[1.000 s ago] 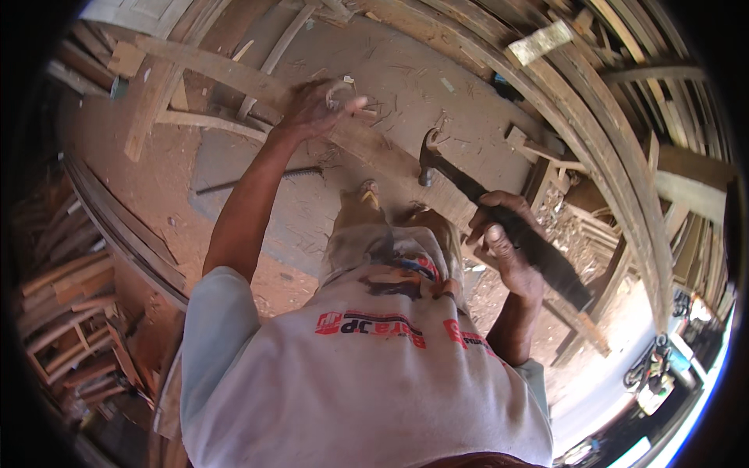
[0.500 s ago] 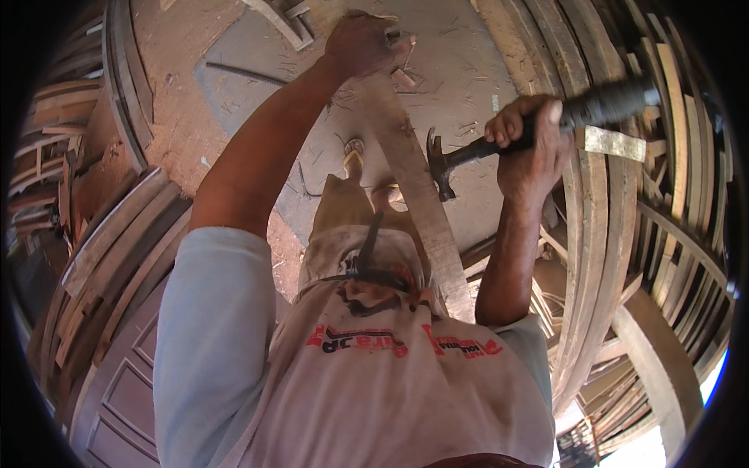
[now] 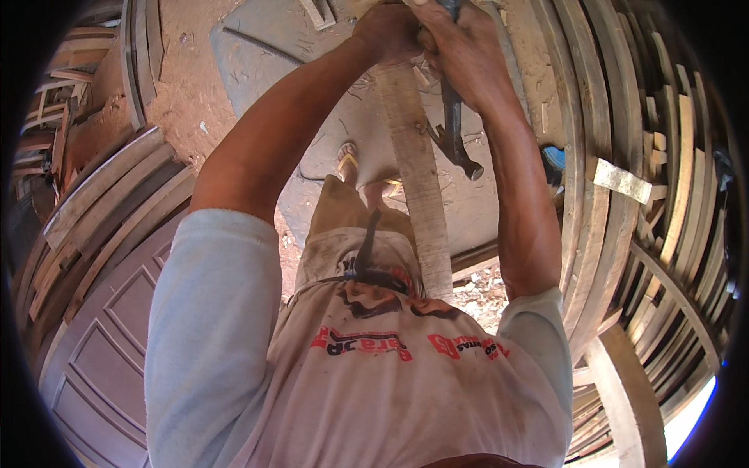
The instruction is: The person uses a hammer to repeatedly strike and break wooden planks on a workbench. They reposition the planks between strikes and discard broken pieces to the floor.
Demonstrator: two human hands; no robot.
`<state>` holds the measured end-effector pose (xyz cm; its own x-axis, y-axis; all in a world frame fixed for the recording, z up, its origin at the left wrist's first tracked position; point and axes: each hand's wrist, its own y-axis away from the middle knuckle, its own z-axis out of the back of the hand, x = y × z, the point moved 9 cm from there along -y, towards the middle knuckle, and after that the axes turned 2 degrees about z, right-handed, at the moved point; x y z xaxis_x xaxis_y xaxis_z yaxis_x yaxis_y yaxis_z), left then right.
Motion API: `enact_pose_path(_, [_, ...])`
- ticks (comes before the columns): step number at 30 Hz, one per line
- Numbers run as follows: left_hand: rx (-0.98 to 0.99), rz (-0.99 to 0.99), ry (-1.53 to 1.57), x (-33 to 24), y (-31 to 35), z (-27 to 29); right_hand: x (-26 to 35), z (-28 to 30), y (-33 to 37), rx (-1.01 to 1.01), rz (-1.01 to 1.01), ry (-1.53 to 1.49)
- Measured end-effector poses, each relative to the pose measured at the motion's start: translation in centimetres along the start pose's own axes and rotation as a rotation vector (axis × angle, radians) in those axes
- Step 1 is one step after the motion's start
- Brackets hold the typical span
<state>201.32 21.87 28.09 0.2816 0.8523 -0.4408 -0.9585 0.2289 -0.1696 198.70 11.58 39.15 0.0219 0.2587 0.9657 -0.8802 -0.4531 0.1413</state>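
A claw hammer hangs from my right hand, which is closed on its handle; the head points back toward me. Beside it at the top of the view, my left hand is closed over the far part of a long wooden board. The two hands meet or overlap there, and what the left fingers grip is hidden. From under the hands the board runs down toward my waist, to the right of my legs.
Curved timber lengths stand stacked at the right, more curved pieces at the left. A brown panelled door leans at lower left. Below lies a grey sheet with scattered splinters and a dark rod. My sandalled foot rests on it.
My right hand has swung from the right across to my left hand, turning the hammer so its head now points toward me. The left hand has shifted slightly right and farther away.
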Motion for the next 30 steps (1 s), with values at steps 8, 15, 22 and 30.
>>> enact_pose_path(8, [-0.027, 0.064, 0.235, 3.0, 0.3, -2.6, 3.0, -1.7, 2.7, -0.088, 0.283, 0.202])
enact_pose_path(15, [-0.044, 0.032, -0.140, -0.9, -0.3, -0.5, 1.5, -2.6, 13.1, -0.104, 0.402, 0.154])
enact_pose_path(22, [0.131, 0.099, -0.159, -1.3, -0.5, 0.4, 1.0, 1.9, 12.8, -0.332, 0.450, 0.113])
enact_pose_path(30, [0.088, 0.127, -0.160, -1.4, 0.5, -0.1, -1.6, 6.0, 5.5, -0.159, 0.068, -0.461])
